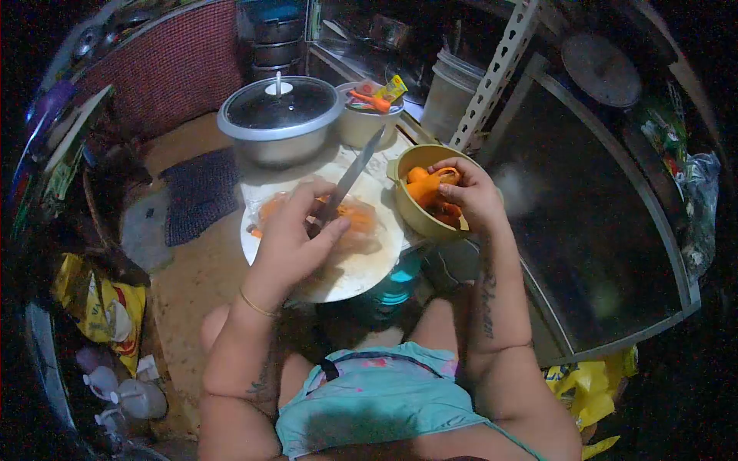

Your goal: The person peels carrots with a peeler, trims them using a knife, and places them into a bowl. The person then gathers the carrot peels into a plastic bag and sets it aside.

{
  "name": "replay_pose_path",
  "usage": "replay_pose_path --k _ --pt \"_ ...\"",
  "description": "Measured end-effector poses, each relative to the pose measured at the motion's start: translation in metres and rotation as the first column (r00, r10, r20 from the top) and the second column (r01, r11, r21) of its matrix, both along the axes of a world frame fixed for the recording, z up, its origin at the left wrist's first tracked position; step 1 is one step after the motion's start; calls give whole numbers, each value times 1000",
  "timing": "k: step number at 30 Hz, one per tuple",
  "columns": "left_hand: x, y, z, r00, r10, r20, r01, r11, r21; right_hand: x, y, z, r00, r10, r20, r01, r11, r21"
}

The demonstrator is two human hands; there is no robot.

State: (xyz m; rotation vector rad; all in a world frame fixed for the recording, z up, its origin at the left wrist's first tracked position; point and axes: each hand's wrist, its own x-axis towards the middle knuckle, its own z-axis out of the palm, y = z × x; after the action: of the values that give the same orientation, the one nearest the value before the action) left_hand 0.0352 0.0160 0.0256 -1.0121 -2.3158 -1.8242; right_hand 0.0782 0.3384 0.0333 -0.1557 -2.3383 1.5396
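Note:
My left hand (300, 234) is closed around the handle of a knife (357, 173), its blade slanting up and to the right. Below that hand, a clear plastic bag with orange carrot pieces (357, 217) lies on a round white board (338, 280). My right hand (469, 192) reaches into a yellowish bowl (415, 211), its fingers pinched on an orange carrot (430, 184). More orange pieces lie in the bowl, partly hidden by the hand.
A large lidded pot (280, 127) stands behind the board. Beside it, a smaller tub (369, 123) carries an orange-handled item and a yellow packet (393, 88). A perforated metal post (492, 73) rises behind the bowl. A dark framed panel (592, 207) leans at right.

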Motion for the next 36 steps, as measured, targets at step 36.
replay_pose_path --k 36 --pt "5 -12 11 978 206 -17 -205 976 75 1 -66 40 955 128 -269 -296 520 -801"
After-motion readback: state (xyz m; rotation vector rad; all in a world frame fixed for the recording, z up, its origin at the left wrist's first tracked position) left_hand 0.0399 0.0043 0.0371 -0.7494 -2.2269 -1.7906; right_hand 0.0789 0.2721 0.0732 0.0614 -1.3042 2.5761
